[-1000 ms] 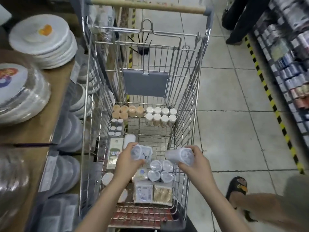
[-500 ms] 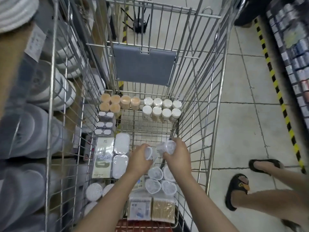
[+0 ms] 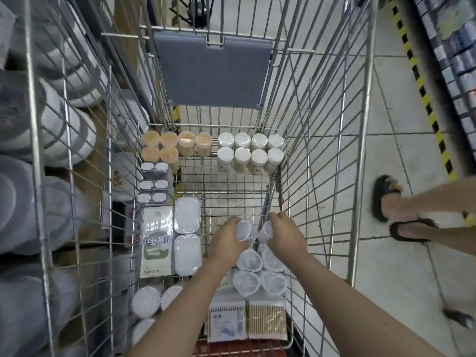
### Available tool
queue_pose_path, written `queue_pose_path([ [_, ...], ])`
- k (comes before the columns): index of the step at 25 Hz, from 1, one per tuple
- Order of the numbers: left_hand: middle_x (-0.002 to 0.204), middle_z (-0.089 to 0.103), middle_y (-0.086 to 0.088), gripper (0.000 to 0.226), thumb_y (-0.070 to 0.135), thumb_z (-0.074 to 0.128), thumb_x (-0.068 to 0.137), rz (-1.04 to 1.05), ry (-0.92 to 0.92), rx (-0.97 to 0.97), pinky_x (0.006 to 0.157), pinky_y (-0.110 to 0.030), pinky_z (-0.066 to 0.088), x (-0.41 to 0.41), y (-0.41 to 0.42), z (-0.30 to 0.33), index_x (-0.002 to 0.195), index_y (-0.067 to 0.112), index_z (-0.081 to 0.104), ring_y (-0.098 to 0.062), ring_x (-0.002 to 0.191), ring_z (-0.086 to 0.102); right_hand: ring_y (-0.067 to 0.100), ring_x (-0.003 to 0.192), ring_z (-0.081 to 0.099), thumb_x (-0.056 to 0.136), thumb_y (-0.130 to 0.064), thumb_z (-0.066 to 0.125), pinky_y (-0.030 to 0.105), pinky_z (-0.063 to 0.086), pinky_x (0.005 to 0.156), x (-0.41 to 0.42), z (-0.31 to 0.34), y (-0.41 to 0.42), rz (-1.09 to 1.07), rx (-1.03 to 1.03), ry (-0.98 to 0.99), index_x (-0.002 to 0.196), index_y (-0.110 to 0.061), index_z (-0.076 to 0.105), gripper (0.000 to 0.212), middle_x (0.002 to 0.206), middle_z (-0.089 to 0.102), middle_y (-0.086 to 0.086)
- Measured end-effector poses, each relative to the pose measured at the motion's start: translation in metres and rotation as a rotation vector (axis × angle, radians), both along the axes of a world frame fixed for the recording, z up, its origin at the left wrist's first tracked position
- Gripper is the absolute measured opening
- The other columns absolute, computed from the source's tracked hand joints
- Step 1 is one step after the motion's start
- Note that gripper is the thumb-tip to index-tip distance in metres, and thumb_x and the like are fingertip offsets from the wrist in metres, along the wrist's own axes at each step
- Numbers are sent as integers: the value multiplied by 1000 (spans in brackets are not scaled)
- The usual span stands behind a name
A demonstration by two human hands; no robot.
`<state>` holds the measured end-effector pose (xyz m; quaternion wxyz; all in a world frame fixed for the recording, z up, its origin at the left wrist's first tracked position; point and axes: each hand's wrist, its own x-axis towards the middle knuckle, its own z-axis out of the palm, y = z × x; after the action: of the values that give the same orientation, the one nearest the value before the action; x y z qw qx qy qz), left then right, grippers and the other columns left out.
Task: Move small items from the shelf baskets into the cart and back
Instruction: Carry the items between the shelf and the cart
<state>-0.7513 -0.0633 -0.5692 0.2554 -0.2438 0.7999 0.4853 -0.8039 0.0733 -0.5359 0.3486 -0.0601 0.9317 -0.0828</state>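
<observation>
left hand (image 3: 226, 238) gripping clear tub (image 3: 243, 230), right hand (image 3: 283, 234) gripping another (image 3: 265, 231)

Your cart (image 3: 360, 150) sits between plate shelves (image 3: 38, 150) on the left and open floor (image 3: 401, 112) on the right. Jars (image 3: 249, 153) line its far end. Flat boxes (image 3: 187, 235) lie mid-left. Your left hand (image 3: 226, 240) and right hand (image 3: 284, 234) each hold a cup, just beyond four cups (image 3: 260, 273), apparently standing near you.

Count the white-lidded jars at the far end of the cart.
8. The white-lidded jars stand in two rows of four at the cart's far right corner, beside the orange-lidded jars. None looks hidden.
</observation>
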Motion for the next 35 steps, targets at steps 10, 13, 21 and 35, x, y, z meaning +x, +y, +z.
queue_pose_path([
  [10, 119, 63, -4, 46, 6, 69, 81, -86, -41, 95, 93, -25, 44, 3, 0, -28, 125, 12, 58, -21, 111, 58, 29, 118, 50, 88, -3, 48, 39, 46, 95, 5, -16, 1, 16, 59, -196, 135, -12, 43, 48, 132, 46, 10],
  [13, 125, 60, -5, 38, -2, 55, 88, -58, -43, 124, 98, -23, 40, 4, 0, -34, 125, 8, 58, -20, 117, 55, 30, 120, 48, 90, -3, 43, 36, 43, 96, 7, -19, 1, 3, 56, -183, 133, -7, 42, 44, 133, 45, 12],
  [21, 125, 58, -1, 32, 8, 56, 92, -65, -56, 118, 90, -20, 37, -3, 9, -42, 124, 12, 56, -19, 116, 53, 27, 119, 47, 87, 5, 42, 35, 42, 92, 13, -18, 0, -69, 34, -92, 133, -5, 39, 47, 133, 42, 11],
  [35, 137, 52, -8, 39, 12, 52, 95, -60, -31, 21, 103, -33, 39, -3, -5, -19, 134, 13, 51, -23, 122, 50, 24, 116, 47, 84, 6, 43, 31, 43, 87, 26, 2, 1, -31, 37, 46, 130, -9, 43, 48, 130, 45, 8],
])
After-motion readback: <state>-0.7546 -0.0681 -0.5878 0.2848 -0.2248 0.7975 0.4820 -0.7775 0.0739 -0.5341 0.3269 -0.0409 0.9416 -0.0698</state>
